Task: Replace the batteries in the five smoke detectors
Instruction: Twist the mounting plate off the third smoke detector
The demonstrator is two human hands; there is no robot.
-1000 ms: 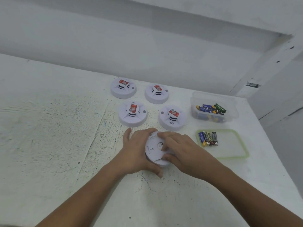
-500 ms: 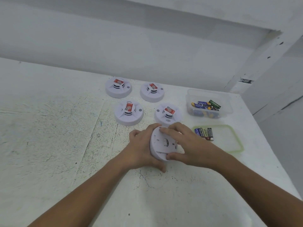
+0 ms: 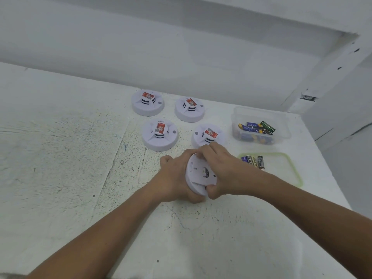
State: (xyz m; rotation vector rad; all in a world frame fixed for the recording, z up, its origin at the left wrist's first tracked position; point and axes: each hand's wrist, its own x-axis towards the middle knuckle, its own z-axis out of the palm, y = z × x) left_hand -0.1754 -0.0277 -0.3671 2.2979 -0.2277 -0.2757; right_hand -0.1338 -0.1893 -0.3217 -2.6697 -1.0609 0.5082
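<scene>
Bare left grip (image 3: pixel 175 178) and bare right grip (image 3: pixel 227 170) on slender, bare forearms (image 3: pixel 112 228) and wrists

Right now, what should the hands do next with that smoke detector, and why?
Probably twist the back cover off. Both the left hand and right hand grip the smoke detector, tipped up with its cover apparently on, so nothing inside can be reached yet.

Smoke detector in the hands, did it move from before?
Yes. The held smoke detector tipped up from flat on the table to nearly on edge, still beside the nearest resting detector.
</scene>
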